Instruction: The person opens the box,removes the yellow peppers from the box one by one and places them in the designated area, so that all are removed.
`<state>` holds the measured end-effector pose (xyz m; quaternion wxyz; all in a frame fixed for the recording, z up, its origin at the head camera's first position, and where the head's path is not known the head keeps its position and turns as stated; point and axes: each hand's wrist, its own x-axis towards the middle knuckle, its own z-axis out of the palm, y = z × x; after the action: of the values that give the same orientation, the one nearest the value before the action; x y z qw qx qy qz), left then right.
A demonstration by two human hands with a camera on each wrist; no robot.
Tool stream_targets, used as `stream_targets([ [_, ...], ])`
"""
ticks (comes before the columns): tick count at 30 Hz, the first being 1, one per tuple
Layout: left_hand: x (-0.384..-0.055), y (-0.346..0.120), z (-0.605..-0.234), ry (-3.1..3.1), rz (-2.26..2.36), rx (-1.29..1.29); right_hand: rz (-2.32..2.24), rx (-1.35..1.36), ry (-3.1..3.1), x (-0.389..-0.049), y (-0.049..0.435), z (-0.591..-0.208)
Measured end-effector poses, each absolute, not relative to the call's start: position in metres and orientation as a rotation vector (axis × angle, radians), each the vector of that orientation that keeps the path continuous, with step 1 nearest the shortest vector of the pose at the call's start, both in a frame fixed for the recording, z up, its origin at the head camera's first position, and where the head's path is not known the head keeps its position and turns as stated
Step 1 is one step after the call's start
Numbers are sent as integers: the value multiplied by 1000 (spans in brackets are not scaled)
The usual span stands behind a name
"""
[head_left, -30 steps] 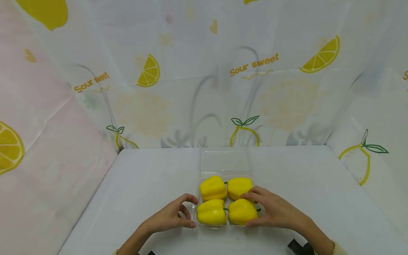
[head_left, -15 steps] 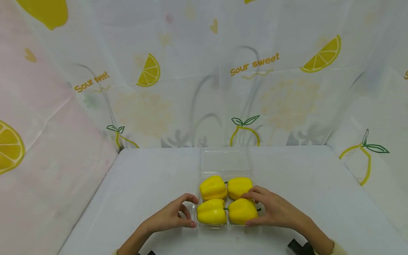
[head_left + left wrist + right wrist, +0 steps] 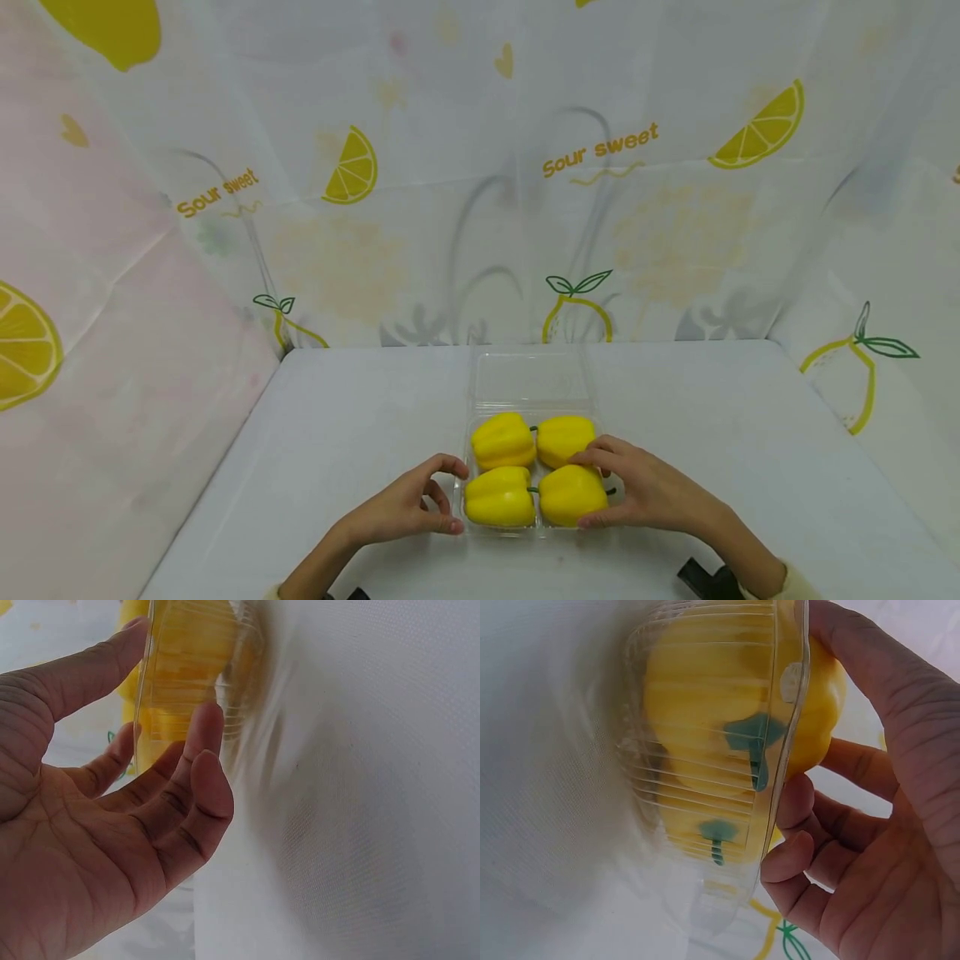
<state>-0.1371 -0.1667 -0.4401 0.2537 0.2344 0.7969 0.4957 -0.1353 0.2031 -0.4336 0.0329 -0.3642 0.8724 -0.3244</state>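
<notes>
A clear plastic clamshell box (image 3: 534,377) lies with its lid folded back on the table. Yellow bell peppers with green stems sit inside in two rows: a near right pepper (image 3: 572,497), a near left pepper (image 3: 498,498), a far left one (image 3: 502,442) and a far right one (image 3: 564,440). My right hand (image 3: 654,492) holds the near right pepper between thumb and fingers, other fingers bent by the box rim (image 3: 789,742). At the box's left side, my left hand (image 3: 408,502) is loosely curved, its thumb and index fingertips right at the rim (image 3: 144,682).
The white table (image 3: 360,400) extends on both sides of the box. Behind it hangs a lemon-print cloth (image 3: 450,208); another patterned cloth (image 3: 135,333) borders the left. Black straps (image 3: 708,577) show at the wrists.
</notes>
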Motion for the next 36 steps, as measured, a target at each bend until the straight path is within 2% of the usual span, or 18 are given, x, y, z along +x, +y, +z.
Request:
stream_targets([
  [36, -139, -169, -443, 2122, 1388, 623, -1235, -1163, 2599, -140, 212, -435],
])
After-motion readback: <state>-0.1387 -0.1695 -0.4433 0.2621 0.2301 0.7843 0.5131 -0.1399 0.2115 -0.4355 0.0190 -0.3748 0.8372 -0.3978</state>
